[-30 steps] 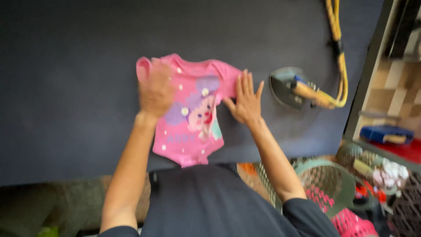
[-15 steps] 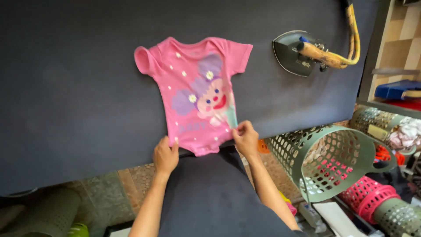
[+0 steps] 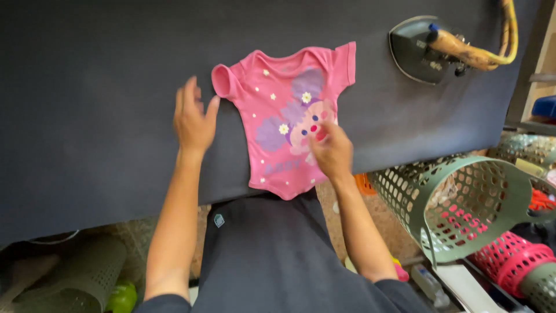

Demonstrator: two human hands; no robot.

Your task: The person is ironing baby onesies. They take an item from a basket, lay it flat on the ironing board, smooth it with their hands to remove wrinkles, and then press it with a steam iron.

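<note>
Pink baby bodysuit point(image 3: 289, 116) lies flat on dark ironing surface point(image 3: 104, 87). Right hand point(image 3: 329, 152) rests on it, fingers loosely curled; left hand point(image 3: 194, 119) hovers beside, fingers spread, holding nothing.

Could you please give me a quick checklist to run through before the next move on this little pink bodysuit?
1. Pink baby bodysuit lies flat, front up on the dark ironing surface: ok.
2. Left sleeve smooth: not ok, it looks curled.
3. Right hand rests on the bodysuit: ok.
4. Left hand is off the fabric, beside the sleeve: ok.
5. Iron is set apart from the garment: ok.
6. Iron hot: cannot tell.
</note>
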